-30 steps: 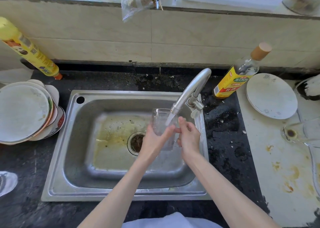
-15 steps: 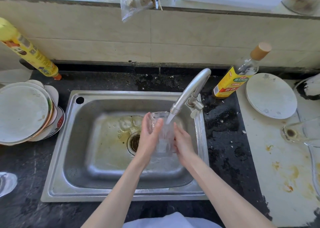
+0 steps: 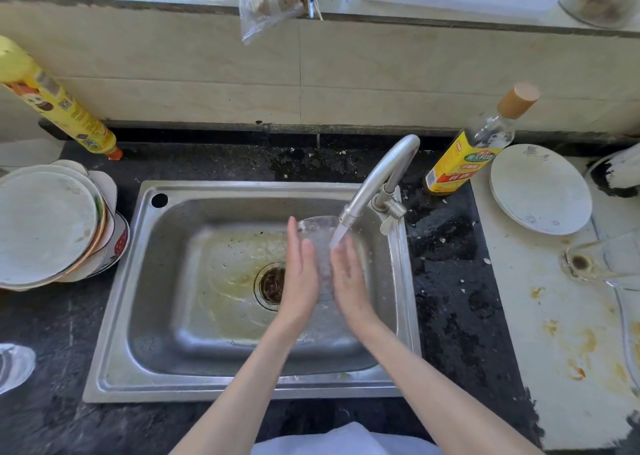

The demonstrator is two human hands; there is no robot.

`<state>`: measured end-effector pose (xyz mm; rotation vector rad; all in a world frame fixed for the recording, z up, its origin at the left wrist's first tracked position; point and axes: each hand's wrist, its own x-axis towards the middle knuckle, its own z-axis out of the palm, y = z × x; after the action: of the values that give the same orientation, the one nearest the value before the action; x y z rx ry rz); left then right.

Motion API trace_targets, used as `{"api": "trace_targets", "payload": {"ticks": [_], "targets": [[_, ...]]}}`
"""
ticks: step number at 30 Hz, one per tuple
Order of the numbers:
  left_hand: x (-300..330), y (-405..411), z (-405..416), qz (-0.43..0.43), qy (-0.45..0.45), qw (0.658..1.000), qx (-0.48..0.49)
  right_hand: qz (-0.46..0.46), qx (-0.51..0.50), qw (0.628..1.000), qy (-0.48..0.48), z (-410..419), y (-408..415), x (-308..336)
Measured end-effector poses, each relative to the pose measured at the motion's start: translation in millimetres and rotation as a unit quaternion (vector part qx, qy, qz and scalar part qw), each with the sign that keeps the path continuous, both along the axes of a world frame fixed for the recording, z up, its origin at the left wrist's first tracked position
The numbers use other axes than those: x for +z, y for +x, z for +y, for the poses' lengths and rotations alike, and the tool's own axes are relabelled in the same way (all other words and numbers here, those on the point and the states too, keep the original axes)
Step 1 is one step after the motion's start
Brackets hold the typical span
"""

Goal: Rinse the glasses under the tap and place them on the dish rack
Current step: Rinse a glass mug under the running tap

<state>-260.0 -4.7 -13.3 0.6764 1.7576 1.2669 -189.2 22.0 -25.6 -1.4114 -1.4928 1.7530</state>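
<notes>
Both palms flat against a glass under the running tap.
The left hand [image 3: 300, 274] and right hand [image 3: 348, 274], fingers straight, press the clear glass [image 3: 320, 243] between them beneath the tap [image 3: 377, 181], over the sink [image 3: 156, 281]; its base is blurred.

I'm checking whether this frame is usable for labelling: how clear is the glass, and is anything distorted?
Head view: the glass between the left hand and right hand is faint and smeared by running water; wide-angle bending tilts the yellow bottle.
</notes>
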Motion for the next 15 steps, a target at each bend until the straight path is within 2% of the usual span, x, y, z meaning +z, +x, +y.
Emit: {"api": "trace_targets", "payload": {"ticks": [4, 6, 8, 10, 13, 15], "targets": [[-8.4, 11.9, -3.9, 0.115, 0.001, 0.985, -0.128, 0.028, -0.014, 0.995, -0.094, 14.9, 7.8, -5.0], [-9.3, 19.1, -7.5, 0.143, 0.022, 0.979, -0.141, 0.062, -0.014, 0.992, -0.106, 21.9, 12.5, -2.1], [-8.3, 23.5, -8.3, 0.159, 0.051, 0.98, -0.108, 0.086, 0.001, 0.991, -0.104, 25.4, 12.0, 4.9], [-3.8, 20.8, -1.3, 0.121, 0.045, 0.991, -0.042, 0.105, 0.012, 0.989, -0.102, 21.4, 11.7, 7.9], [6.4, 4.6, 11.4, -0.018, -0.003, 0.999, 0.042, 0.098, 0.014, 0.99, -0.098, 11.0, 10.4, 2.9], [11.1, 1.1, 11.2, -0.017, -0.014, 0.999, 0.045, 0.096, 0.018, 0.991, -0.09, 6.9, 10.5, -0.5]]}}
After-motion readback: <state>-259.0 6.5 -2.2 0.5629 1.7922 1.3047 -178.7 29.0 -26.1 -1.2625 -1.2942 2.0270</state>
